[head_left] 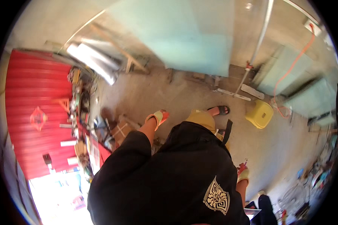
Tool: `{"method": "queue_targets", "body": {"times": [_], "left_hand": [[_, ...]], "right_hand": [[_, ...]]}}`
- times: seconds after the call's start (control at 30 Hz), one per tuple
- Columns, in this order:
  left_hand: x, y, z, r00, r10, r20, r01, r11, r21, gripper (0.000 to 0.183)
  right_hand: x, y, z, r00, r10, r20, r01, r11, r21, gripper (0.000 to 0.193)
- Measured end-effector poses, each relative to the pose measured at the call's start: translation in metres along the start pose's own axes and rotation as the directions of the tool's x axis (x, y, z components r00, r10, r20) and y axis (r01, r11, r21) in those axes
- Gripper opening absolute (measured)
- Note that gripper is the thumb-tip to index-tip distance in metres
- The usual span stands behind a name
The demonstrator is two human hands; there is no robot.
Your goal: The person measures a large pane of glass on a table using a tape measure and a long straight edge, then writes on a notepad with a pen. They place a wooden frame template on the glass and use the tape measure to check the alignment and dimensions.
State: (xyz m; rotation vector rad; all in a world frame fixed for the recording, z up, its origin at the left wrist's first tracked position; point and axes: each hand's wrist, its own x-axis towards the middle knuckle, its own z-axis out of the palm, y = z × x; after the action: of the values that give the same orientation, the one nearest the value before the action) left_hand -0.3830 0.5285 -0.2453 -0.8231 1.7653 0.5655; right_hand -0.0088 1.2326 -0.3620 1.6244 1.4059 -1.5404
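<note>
Both my hands wear work gloves, cream with red or orange palms and fingers. My left hand (pixel 160 117) hangs out to the left of my body, over the floor near a cardboard box (pixel 121 132). Its fingers are blurred, and I see nothing held in it. My right hand (pixel 243 173) is low on the right, partly hidden by my black shirt (pixel 169 180). From its closed fingers a small thin stick-like object (pixel 246 161) pokes up, too small to name. My sandalled foot (pixel 224 110) stands on the concrete floor (pixel 191 95).
Large pale-green glass sheets (pixel 199 41) lean at the far wall, with more glass (pixel 285 71) at right. A yellow stool (pixel 260 114) stands near a metal pole stand (pixel 239 88). An orange cord (pixel 293 63) trails down. Clutter lines the left; another person's dark-clothed leg (pixel 267 208) shows lower right.
</note>
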Motion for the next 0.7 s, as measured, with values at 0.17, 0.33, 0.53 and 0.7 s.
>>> {"method": "queue_targets", "body": {"times": [0.17,0.33,0.53,0.7], "left_hand": [[0.023,-0.171,0.042,0.764,0.277,0.583,-0.432,-0.451,0.781,0.061],[0.038,-0.218,0.031,0.602,0.587,0.541,-0.581,-0.142,0.801,0.077],[0.019,-0.134,-0.078,0.895,0.318,-0.314,-0.347,0.937,-0.041,0.087],[0.056,-0.075,-0.28,0.786,0.293,-0.544,-0.356,0.935,-0.01,0.089]], "right_hand": [[0.021,-0.102,-0.018,0.986,-0.111,-0.121,0.09,0.982,-0.166,0.039],[0.003,-0.147,0.025,0.979,-0.205,0.009,0.204,0.967,-0.151,0.041],[0.011,-0.08,0.12,0.979,-0.205,-0.011,0.192,0.935,-0.299,0.047],[-0.042,0.013,0.188,1.0,-0.017,-0.016,0.012,0.954,-0.301,0.04]]}}
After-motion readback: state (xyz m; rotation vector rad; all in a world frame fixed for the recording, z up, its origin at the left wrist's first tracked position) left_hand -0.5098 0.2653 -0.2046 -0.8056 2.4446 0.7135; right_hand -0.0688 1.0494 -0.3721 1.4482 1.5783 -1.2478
